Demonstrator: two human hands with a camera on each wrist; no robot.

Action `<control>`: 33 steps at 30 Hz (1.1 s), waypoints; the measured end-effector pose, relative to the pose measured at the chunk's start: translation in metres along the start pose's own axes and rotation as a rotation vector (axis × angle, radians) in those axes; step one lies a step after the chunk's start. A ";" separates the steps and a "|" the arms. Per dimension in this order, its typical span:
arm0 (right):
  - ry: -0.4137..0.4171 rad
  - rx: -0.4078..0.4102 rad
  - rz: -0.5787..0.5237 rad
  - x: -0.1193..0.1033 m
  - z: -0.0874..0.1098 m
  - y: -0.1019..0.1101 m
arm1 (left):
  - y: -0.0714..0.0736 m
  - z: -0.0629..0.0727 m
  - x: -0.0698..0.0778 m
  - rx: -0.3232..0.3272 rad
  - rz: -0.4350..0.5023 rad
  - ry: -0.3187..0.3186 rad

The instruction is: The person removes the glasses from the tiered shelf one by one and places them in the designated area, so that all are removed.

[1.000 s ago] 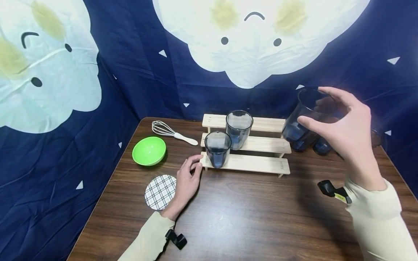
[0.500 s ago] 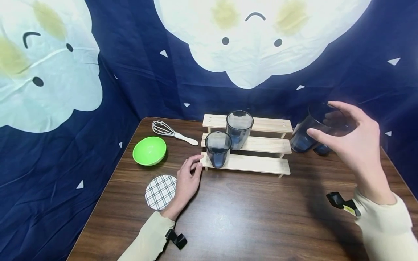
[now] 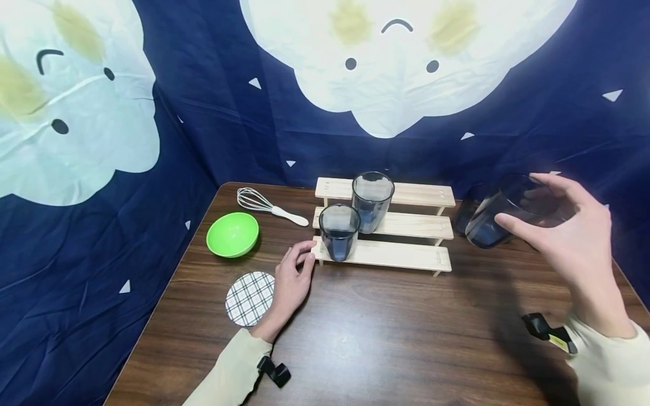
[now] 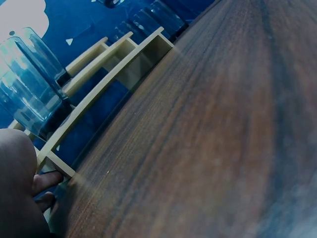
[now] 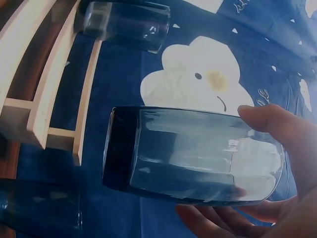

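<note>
In the head view my right hand (image 3: 579, 242) holds a dark tinted drinking glass (image 3: 487, 225), tilted, at the right of the table. Its thumb and fingers span the glass (image 5: 188, 153) near the rim in the right wrist view. My left hand (image 3: 291, 285) grips the left end of the lowest step of a three-step wooden rack (image 3: 401, 255), though its fingertips are partly hidden. One glass (image 3: 339, 234) stands upright on that lowest step at the left. Another glass (image 3: 372, 203) stands on the middle step behind it.
Behind the held glass, right of the rack, stands another dark glass (image 3: 469, 211), partly covered. At the left lie a white whisk (image 3: 284, 214), a green bowl (image 3: 232, 235) and a checked round coaster (image 3: 247, 301). A blue cloth backdrop (image 3: 213, 113) borders the table.
My right hand has carried the held glass right and lower, toward the near side, and the glass leans more. The left hand, the rack and its two glasses stay put.
</note>
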State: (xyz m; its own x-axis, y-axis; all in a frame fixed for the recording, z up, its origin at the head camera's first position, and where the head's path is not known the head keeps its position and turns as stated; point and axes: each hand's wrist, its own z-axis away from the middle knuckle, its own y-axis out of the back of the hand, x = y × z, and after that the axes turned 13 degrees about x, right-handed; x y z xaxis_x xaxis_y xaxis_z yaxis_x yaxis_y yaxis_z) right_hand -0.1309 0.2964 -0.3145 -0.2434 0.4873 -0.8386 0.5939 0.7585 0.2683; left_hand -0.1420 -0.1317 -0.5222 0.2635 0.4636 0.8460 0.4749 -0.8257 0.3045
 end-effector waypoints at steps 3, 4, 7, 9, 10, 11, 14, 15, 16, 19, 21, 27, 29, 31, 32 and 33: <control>0.001 0.005 0.027 0.002 0.001 0.003 | -0.001 0.000 0.002 0.002 0.008 0.002; -0.001 0.004 0.031 0.003 0.001 0.004 | 0.000 0.000 0.003 0.001 0.014 0.000; -0.007 -0.001 0.025 0.008 0.003 0.004 | 0.001 -0.001 0.008 -0.010 0.029 0.015; -0.009 -0.006 0.017 0.011 0.004 0.004 | 0.002 -0.001 0.012 -0.019 0.041 0.026; -0.007 -0.009 0.013 0.013 0.005 0.003 | 0.003 -0.001 0.013 -0.020 0.041 0.026; -0.006 -0.010 0.012 0.015 0.005 0.003 | 0.003 -0.001 0.013 -0.019 0.040 0.031; -0.005 -0.008 0.027 0.021 0.007 0.001 | 0.002 0.000 0.011 -0.003 0.031 0.016; -0.009 -0.008 0.032 0.022 0.008 0.001 | 0.001 0.000 0.009 0.004 0.028 0.005; -0.011 -0.007 0.041 0.024 0.009 0.000 | 0.001 0.000 0.009 0.007 0.028 0.000; -0.027 -0.009 0.070 0.028 0.011 -0.001 | 0.002 0.000 0.010 -0.002 0.032 0.017; -0.043 -0.012 0.109 0.030 0.013 -0.001 | 0.002 -0.001 0.010 -0.011 0.022 0.036; -0.073 -0.020 0.221 0.043 0.016 0.002 | 0.005 -0.002 0.016 -0.040 0.018 0.088; -0.073 -0.029 0.261 0.048 0.017 0.001 | 0.004 -0.001 0.014 -0.027 0.017 0.064; -0.077 -0.038 0.317 0.053 0.018 0.001 | 0.003 -0.001 0.012 -0.011 0.021 0.034; -0.082 -0.042 0.343 0.055 0.018 0.000 | 0.002 0.000 0.011 -0.004 0.021 0.023; -0.088 -0.047 0.364 0.057 0.019 0.000 | 0.002 0.000 0.010 0.005 0.018 0.012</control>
State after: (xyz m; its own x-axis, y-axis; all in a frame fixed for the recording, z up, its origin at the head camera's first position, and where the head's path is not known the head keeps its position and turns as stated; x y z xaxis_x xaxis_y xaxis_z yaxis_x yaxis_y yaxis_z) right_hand -0.1303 0.3157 -0.3713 0.0456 0.6912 -0.7212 0.5930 0.5622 0.5764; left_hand -0.1381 -0.1283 -0.5132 0.2616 0.4451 0.8564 0.4743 -0.8321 0.2876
